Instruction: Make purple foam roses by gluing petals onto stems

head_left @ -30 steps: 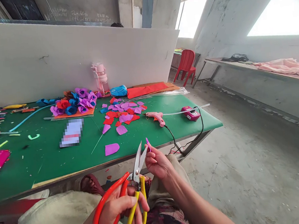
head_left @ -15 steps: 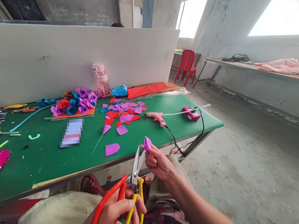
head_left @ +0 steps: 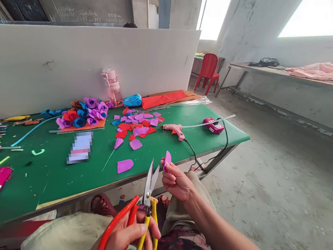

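Note:
My left hand [head_left: 128, 238] is wrapped round the handles of a pair of scissors [head_left: 147, 195], one handle red, the other yellow. The blades stand apart and point up toward the table edge, with nothing between them. A small purple bit shows by the scissors' pivot; I cannot make out what it is. Just right of the blade tips, my right hand [head_left: 178, 183] pinches a purple paper petal [head_left: 167, 159] between thumb and fingers. Loose purple and red petals [head_left: 140, 130] lie in a pile on the green table [head_left: 83, 180], and a single purple petal [head_left: 125, 166] lies near its front edge.
A pink glue gun [head_left: 174, 131] lies right of the pile, its cord running to a magenta power socket [head_left: 213, 125]. Finished paper flowers [head_left: 84, 113], a phone [head_left: 80, 148] and a pink bottle [head_left: 112, 86] are on the table. A white board [head_left: 75, 67] stands behind.
The scissors have drawn slightly left and down, away from the petal. In my right hand the petal has turned and now shows nearly edge-on.

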